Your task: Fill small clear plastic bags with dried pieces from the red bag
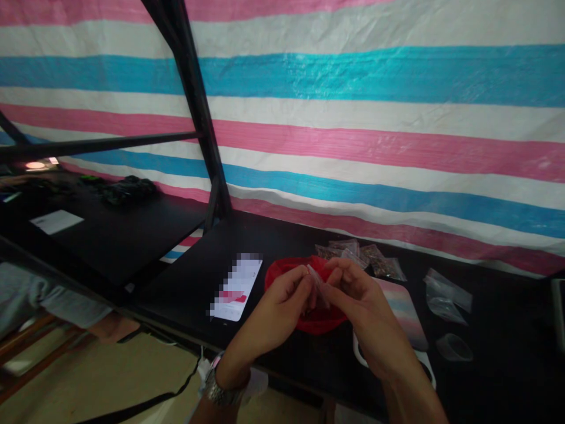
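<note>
Both of my hands meet over a red bowl (282, 272) on the black table (273, 241). My left hand (280, 309) and my right hand (359, 300) each pinch a small clear plastic bag (316, 281) between thumb and fingers. The bag is held upright just above the bowl. What is inside the bag is too small to make out. A metal watch (219, 393) is on my left wrist.
Several small filled bags (362, 254) lie behind the bowl. Empty clear bags (445, 294) lie at the right. A white card (237, 287) lies left of the bowl. A pastel striped object (404, 312) lies under my right hand. A black frame post (194, 100) rises at the left. Another person's arm (57, 303) is at the far left.
</note>
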Motion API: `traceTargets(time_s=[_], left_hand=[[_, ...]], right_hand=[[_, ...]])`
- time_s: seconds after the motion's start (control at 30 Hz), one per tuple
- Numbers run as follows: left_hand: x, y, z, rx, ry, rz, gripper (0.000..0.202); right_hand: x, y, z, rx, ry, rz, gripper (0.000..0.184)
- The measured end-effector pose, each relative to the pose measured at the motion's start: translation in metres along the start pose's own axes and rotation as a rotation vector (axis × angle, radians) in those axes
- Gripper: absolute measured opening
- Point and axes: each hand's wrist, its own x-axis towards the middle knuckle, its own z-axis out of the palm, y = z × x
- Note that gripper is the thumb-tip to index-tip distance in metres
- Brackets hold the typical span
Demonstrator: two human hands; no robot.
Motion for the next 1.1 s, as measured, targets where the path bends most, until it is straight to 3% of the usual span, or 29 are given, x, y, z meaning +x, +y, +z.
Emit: traceTargets(time_s=[0.13, 0.2, 0.33, 0.47, 0.57, 0.63, 0.77, 0.9, 1.0, 1.1], left_hand=[[-0.001, -0.002, 0.001, 0.24, 0.085, -0.009, 0.027], [-0.001, -0.001, 0.001, 0.327, 0.095, -0.014, 0.025], [0.002, 0.001, -0.002, 0.305, 0.224, 0.05, 0.028], [0.004, 0.001, -0.007, 0.166, 0.297, 0.1, 0.029], [0.005, -0.002, -0.01, 0.105, 0.264, 0.098, 0.03], [0.005, -0.005, -0.011, 0.132, 0.194, 0.077, 0.03], [0.006, -0.021, -0.017, 0.488, 0.11, 0.099, 0.025], [0.003, -0.038, -0.028, 0.855, 0.129, 0.109, 0.012], [0.001, -0.039, -0.034, 0.878, 0.081, 0.155, 0.027], [0.0, -0.029, -0.038, 0.84, 0.036, 0.179, 0.033]], right_hand=[[0.006, 0.009, -0.001, -0.055, 0.258, -0.044, 0.034], [0.009, 0.013, -0.001, -0.115, 0.32, -0.093, 0.032], [0.013, 0.016, -0.003, -0.188, 0.224, -0.087, 0.038], [0.015, 0.018, -0.008, -0.192, 0.187, 0.04, 0.051], [0.016, 0.024, -0.011, -0.122, 0.133, 0.179, 0.057], [0.017, 0.028, -0.013, -0.072, 0.129, 0.188, 0.059], [0.024, 0.035, -0.02, -0.102, 0.225, 0.069, 0.057], [0.032, 0.045, -0.025, -0.373, 0.33, -0.099, 0.04], [0.034, 0.05, -0.022, -0.57, 0.303, -0.144, 0.033], [0.032, 0.049, -0.017, -0.61, 0.235, -0.134, 0.033]])
